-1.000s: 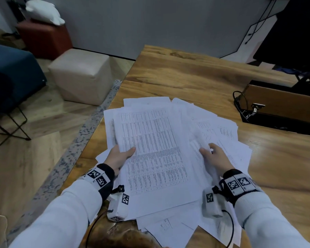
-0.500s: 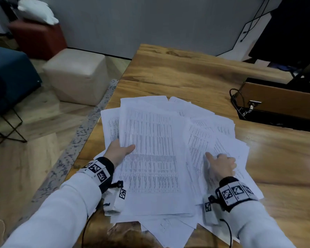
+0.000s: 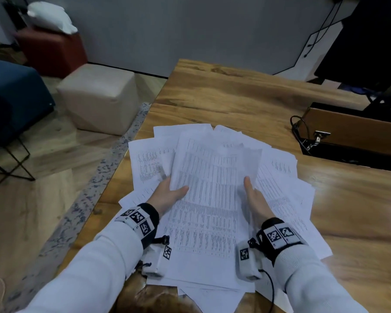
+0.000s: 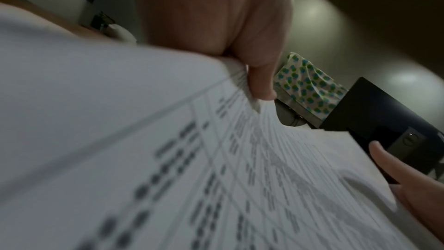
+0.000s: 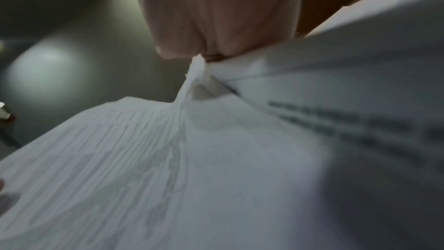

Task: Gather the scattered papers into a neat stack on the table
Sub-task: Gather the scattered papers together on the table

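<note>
A loose pile of white printed papers (image 3: 278,199) fans out over the near end of the wooden table (image 3: 235,102). On top, a sheaf of printed sheets (image 3: 208,199) is held between both hands. My left hand (image 3: 169,193) grips its left edge, thumb on top and fingers hidden underneath. My right hand (image 3: 253,197) grips the right edge of the same sheaf, thumb up along the paper. The left wrist view shows the left thumb (image 4: 259,79) pressing the sheaf's edge (image 4: 168,159). The right wrist view shows the right hand (image 5: 204,48) pinching the papers (image 5: 216,159).
A brown and black box with cables (image 3: 352,136) sits on the table at the right. On the floor to the left stand a beige pouf (image 3: 97,98), a red pouf with a white cushion (image 3: 52,48), and a blue seat (image 3: 11,98). Bare wood lies beyond the papers.
My right hand left the flat sheets on the right and moved left to take the sheaf's right edge. The sheaf now sits raised and more centred between both hands.
</note>
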A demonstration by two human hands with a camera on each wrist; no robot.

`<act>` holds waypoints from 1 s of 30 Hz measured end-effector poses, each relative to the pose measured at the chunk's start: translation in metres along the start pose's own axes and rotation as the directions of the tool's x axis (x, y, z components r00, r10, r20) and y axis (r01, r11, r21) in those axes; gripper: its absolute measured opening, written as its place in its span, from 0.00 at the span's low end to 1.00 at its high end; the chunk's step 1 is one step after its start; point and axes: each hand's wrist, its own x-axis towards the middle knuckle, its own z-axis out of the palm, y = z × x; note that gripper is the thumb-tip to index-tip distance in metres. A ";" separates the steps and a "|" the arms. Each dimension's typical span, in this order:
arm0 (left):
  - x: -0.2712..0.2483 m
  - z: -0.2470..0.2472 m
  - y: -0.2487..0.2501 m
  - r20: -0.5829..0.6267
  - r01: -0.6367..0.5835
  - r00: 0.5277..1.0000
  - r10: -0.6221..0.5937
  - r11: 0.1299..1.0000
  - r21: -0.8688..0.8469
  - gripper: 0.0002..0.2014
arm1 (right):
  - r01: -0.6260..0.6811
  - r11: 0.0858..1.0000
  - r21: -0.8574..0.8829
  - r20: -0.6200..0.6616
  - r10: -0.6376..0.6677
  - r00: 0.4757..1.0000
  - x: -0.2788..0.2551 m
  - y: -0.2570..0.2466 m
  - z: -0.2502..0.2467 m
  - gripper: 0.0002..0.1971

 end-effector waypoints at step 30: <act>0.010 0.002 -0.020 0.009 0.105 0.994 -0.105 0.977 -0.186 0.27 | 0.049 0.985 -0.168 -0.101 -0.066 0.993 0.017 0.013 -0.030 0.16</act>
